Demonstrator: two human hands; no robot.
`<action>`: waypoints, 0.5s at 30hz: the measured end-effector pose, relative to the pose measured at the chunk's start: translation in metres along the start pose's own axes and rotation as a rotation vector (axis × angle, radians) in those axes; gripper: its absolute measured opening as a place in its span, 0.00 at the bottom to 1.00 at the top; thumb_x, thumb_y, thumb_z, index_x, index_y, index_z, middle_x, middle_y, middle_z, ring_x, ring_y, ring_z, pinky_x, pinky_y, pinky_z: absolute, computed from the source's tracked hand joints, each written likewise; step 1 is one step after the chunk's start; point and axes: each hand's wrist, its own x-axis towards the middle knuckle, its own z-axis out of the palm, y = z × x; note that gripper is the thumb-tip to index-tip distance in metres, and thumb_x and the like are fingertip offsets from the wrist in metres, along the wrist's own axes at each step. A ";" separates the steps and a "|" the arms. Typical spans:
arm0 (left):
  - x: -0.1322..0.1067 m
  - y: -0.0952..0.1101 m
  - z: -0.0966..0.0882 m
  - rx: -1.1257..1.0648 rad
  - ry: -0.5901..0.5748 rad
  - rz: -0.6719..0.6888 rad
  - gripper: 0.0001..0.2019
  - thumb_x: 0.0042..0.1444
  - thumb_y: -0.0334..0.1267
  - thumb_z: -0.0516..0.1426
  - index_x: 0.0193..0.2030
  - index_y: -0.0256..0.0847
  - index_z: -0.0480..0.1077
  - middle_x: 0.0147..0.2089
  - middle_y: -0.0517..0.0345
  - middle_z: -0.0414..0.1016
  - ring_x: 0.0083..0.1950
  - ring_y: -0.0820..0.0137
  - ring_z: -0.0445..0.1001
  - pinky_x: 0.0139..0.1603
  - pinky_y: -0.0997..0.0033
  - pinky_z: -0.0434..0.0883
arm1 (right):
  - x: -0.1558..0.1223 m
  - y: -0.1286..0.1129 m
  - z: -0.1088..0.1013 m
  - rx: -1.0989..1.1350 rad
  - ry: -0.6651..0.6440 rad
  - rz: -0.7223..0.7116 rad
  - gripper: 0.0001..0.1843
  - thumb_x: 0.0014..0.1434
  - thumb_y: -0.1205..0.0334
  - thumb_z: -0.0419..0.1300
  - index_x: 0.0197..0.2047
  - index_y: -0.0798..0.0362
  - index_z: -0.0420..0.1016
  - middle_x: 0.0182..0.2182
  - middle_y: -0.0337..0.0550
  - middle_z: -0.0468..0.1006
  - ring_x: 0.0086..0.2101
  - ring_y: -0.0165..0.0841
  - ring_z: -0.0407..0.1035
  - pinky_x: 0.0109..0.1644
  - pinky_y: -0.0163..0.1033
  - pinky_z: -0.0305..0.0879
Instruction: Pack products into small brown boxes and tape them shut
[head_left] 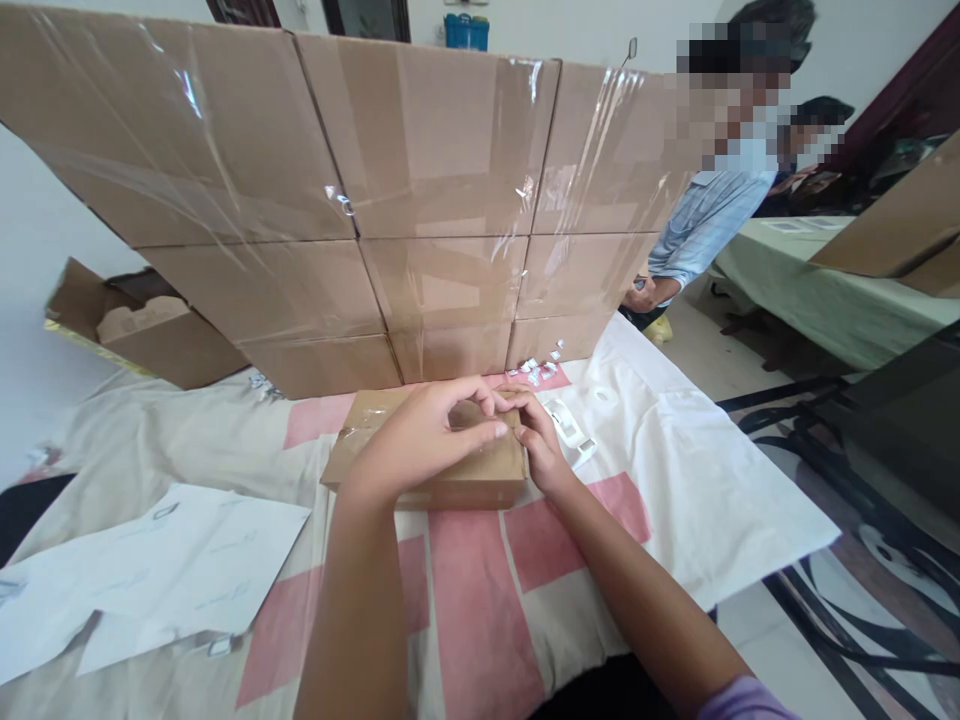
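A small brown cardboard box (457, 494) lies flat on the cloth before me, with clear tape across its top. My left hand (431, 435) arches over the box, thumb stretched out and apart from the curved fingers. At the box's right end, my right hand (538, 435) has its bent fingers and thumb on the edge. The fingertips of both hands meet near the top right corner; anything small between them is hidden. Just right of that hand rests a white tape dispenser (576, 440).
Large taped cartons (450, 140) form a wall behind the box. Small scraps (536, 372) lie at its foot. White papers (180, 560) are at left, an open carton (169, 340) behind them. A person (697, 220) stands beyond the stack at right.
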 end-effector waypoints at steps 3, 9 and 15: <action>0.001 -0.002 0.000 -0.056 0.030 0.021 0.07 0.59 0.41 0.62 0.33 0.45 0.70 0.53 0.58 0.82 0.56 0.60 0.78 0.55 0.62 0.72 | 0.000 -0.001 0.000 0.001 -0.004 0.016 0.11 0.63 0.56 0.55 0.47 0.47 0.71 0.50 0.46 0.73 0.56 0.45 0.66 0.62 0.51 0.59; 0.001 -0.003 0.003 -0.283 0.211 0.163 0.19 0.56 0.35 0.64 0.24 0.42 0.57 0.49 0.54 0.83 0.52 0.63 0.80 0.53 0.66 0.73 | -0.001 -0.004 0.001 0.006 -0.012 0.046 0.11 0.63 0.58 0.55 0.47 0.48 0.71 0.53 0.46 0.70 0.57 0.44 0.64 0.63 0.49 0.56; 0.004 -0.010 0.009 -0.273 0.239 0.106 0.11 0.56 0.38 0.65 0.35 0.42 0.65 0.34 0.59 0.78 0.40 0.68 0.79 0.43 0.72 0.72 | -0.003 -0.010 0.001 -0.030 -0.002 0.064 0.11 0.62 0.58 0.53 0.46 0.49 0.71 0.47 0.46 0.71 0.51 0.43 0.66 0.57 0.47 0.60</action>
